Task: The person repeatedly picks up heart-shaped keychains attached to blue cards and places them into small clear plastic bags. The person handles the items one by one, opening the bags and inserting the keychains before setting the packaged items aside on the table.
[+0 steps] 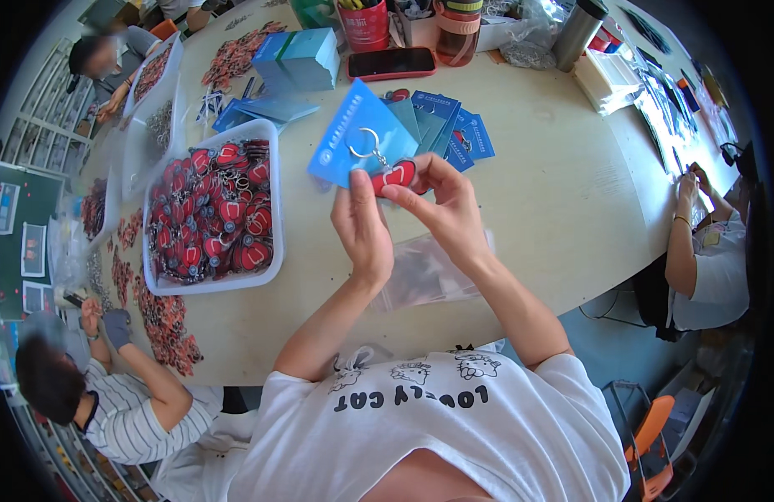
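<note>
In front of my chest, my left hand (363, 233) pinches the lower corner of a blue card (337, 138), which seems to sit in a clear sleeve. Thumb and fingers of my right hand (450, 209) close on a red keychain (395, 177). Its metal ring lies over the face of the card. Below my hands, a stack of clear plastic bags (433, 276) rests on the table, partly covered by my right forearm. To the left stands a white plastic bin (280, 209) full of similar red keychains.
Beyond my hands lie fanned blue cards (441, 117), a card stack (299, 63) and a red-cased phone (391, 63). A bottle (458, 33) and a steel tumbler (581, 33) stand at the back. Co-workers sit left and right; loose small parts (165, 330) cover the table's left side.
</note>
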Motion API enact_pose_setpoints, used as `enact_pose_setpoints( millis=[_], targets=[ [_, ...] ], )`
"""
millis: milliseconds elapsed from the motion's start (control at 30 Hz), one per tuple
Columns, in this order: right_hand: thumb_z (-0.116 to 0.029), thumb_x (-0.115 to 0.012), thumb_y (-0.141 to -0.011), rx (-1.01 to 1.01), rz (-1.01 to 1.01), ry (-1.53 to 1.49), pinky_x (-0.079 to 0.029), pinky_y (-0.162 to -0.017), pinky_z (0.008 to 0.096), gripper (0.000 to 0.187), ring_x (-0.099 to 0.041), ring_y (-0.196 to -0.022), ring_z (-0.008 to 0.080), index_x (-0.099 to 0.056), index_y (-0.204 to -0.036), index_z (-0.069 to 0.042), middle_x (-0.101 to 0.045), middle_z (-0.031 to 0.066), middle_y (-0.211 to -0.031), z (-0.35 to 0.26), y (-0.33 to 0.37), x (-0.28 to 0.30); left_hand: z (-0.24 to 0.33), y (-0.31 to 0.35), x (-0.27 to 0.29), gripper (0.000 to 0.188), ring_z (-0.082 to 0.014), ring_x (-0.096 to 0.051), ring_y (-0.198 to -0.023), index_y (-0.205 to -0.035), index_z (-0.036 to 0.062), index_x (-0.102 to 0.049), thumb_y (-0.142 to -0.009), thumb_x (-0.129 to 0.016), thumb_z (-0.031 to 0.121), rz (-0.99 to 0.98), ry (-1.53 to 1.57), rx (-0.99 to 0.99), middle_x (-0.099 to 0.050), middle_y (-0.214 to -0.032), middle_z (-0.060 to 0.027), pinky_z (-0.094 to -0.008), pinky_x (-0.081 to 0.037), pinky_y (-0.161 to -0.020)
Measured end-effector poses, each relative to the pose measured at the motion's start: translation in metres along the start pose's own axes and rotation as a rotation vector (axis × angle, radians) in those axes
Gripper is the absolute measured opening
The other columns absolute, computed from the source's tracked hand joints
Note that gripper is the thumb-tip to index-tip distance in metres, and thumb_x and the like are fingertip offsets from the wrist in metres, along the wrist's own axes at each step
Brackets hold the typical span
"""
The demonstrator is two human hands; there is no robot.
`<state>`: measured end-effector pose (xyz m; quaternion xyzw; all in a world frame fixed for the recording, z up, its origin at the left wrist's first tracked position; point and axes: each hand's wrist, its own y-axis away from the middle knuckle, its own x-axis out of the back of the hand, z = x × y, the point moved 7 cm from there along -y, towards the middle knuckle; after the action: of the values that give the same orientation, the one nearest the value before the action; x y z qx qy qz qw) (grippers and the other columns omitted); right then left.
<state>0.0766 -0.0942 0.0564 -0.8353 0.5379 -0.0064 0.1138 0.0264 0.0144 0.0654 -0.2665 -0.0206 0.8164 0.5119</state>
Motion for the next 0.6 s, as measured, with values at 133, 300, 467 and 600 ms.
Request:
enact_pose_setpoints(
  millis=[133, 300, 467, 600],
  targets=[
    [-0.013, -0.074, -0.081, -0.272, 0.004, -0.353, -0.044, -0.072, 0.0213, 0.031, -0.054, -0.074, 0.0059, -0.057, -0.106, -0.004, -0.06, -0.0024, -0.08, -0.002, 0.003, 0.001, 0.007, -0.009, 0.001, 0.032, -0.0126, -0.056, -0.098, -0.111, 0.0019, -0.054, -0.101, -0.039, 0.029, 0.014, 0.141, 0.042, -0.059, -0.106, -0.0062, -0.0295, -0.043, -0.085],
    [-0.007, -0.073, -0.077, 0.315, 0.036, 0.307, -0.047, -0.064, 0.0254, 0.065, -0.055, -0.069, 0.0131, -0.043, -0.135, -0.008, -0.053, 0.0076, -0.102, -0.036, 0.003, -0.002, 0.005, -0.01, 0.004, 0.036, -0.0157, -0.055, -0.107, -0.123, 0.0024, -0.049, -0.101, -0.041, 0.029, 0.09, 0.165, 0.094, -0.056, -0.118, -0.0077, -0.0344, -0.044, -0.09],
    [-0.01, -0.069, -0.081, 0.462, 0.072, 0.648, -0.043, -0.053, 0.0242, 0.04, -0.053, -0.064, 0.0153, -0.057, -0.119, -0.007, -0.053, 0.0038, -0.08, -0.049, 0.005, -0.004, 0.012, -0.011, 0.002, 0.036, -0.0166, -0.053, -0.109, -0.124, 0.0033, -0.049, -0.101, -0.041, 0.03, 0.066, 0.184, 0.032, -0.055, -0.119, -0.0075, -0.0361, -0.042, -0.093],
    [-0.019, -0.054, -0.095, -0.138, -0.029, -0.144, -0.039, -0.056, 0.0217, 0.022, -0.05, -0.063, 0.0076, -0.057, -0.111, -0.004, -0.06, 0.0017, -0.075, -0.018, 0.003, -0.003, 0.014, -0.012, 0.0, 0.033, -0.0155, -0.056, -0.102, -0.118, 0.0043, -0.05, -0.101, -0.04, 0.031, 0.092, 0.201, 0.04, -0.057, -0.113, -0.0066, -0.0344, -0.043, -0.088]
  ],
)
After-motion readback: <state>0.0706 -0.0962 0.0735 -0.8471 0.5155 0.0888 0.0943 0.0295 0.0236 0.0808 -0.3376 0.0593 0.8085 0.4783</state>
